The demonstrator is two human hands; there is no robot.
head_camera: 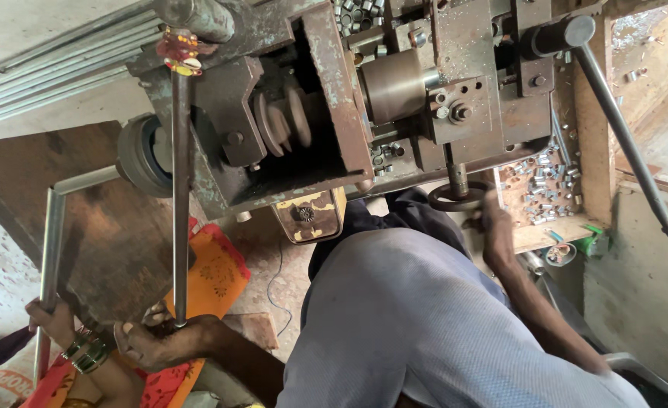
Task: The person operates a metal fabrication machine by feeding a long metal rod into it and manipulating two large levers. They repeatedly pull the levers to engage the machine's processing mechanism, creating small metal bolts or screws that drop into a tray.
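The left hand [156, 344] is closed around the lower end of a long thin steel rod [180, 196], which stands almost straight up to the rusty grey lathe machine [303, 98]. The right hand [492, 219], with the arm stretched forward, grips the rim of a small dark round handwheel [458, 196] under the machine. Beside the left hand, another person's hand with green bangles [54, 321] holds a flat grey metal bar [50, 257]. A long steel lever [625, 128] slants down at the right. Near the right hand, a wooden tray [545, 234] holds many small shiny metal sleeves [545, 185].
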